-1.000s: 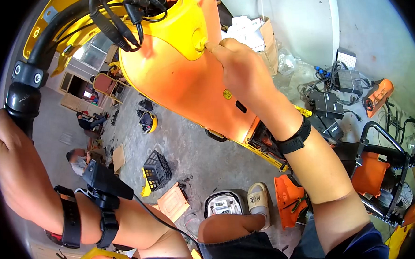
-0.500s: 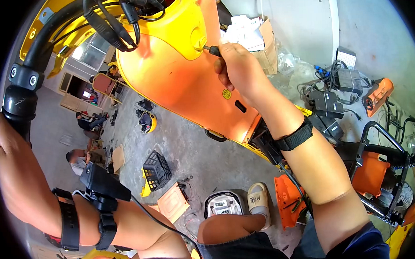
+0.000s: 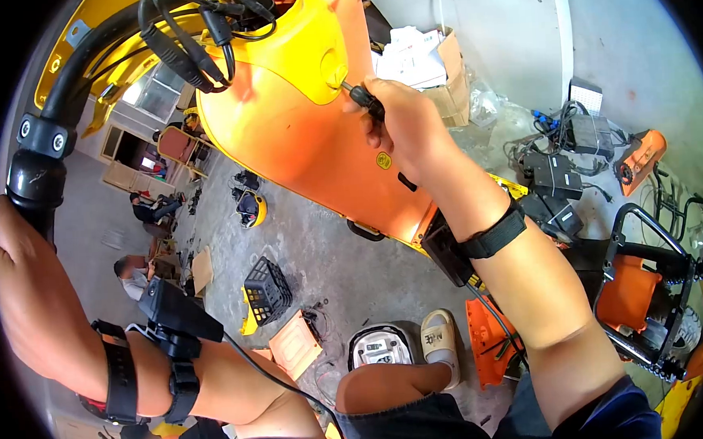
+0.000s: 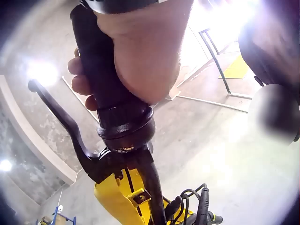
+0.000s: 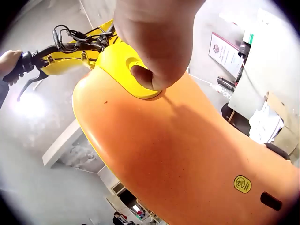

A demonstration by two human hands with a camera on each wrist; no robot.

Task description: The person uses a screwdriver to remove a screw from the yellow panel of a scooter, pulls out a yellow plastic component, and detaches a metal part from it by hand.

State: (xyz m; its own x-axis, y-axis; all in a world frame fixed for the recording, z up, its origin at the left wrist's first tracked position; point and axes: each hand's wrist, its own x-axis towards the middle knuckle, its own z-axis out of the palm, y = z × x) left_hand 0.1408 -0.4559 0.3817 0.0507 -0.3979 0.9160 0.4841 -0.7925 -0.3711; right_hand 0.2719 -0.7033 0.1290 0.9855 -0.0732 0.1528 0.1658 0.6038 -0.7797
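Note:
My left hand [image 4: 145, 56] is wrapped around the black handlebar grip [image 4: 91, 51], with the brake lever [image 4: 63, 117] beside it. Between the fingers of my right hand [image 3: 410, 125] is a screwdriver [image 3: 368, 102] with a stubby black handle. Its thin shaft points at the lower corner of the yellow panel [image 3: 311, 51], where a small yellow tab [image 3: 338, 79] stands out. That panel lies over the large orange body [image 3: 292, 155] of a motorbike-like vehicle. In the right wrist view, the hand covers the screwdriver.
Black cables [image 3: 191, 41] hang over the yellow panel. Behind the body stands a cardboard box with papers [image 3: 410, 57]. Black power bricks [image 3: 556, 173] and a black metal frame [image 3: 649, 283] are at the right. A black crate [image 3: 268, 291] sits on the floor; people [image 3: 134, 277] sit at far left.
My right hand has drawn back slightly from the yellow panel, and the screwdriver's black handle, hidden at first, now shows. The left hand still grips the handlebar. A dark-clothed person shows at lower left.

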